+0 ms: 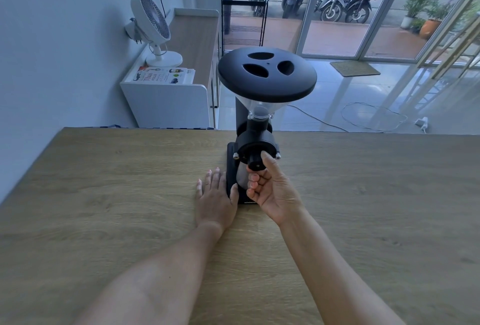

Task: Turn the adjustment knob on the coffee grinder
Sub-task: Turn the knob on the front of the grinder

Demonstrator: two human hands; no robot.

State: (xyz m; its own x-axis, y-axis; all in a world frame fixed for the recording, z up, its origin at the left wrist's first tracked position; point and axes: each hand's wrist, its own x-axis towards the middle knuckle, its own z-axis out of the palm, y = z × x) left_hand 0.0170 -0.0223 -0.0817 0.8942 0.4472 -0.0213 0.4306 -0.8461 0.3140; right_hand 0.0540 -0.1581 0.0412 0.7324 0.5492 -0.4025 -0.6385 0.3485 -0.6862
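A black coffee grinder stands upright on the wooden table, with a wide black lid over a clear funnel hopper. Its small black adjustment knob sticks out of the round front housing toward me. My right hand pinches this knob between thumb and fingertips, palm turned up. My left hand lies flat on the table, fingers apart, its thumb side resting against the grinder's black base. A metal cup under the knob is partly hidden by my right fingers.
Beyond the table's far edge stand a white cabinet with a white fan and a book on top, and a black wire rack. A cable lies on the tiled floor by glass doors.
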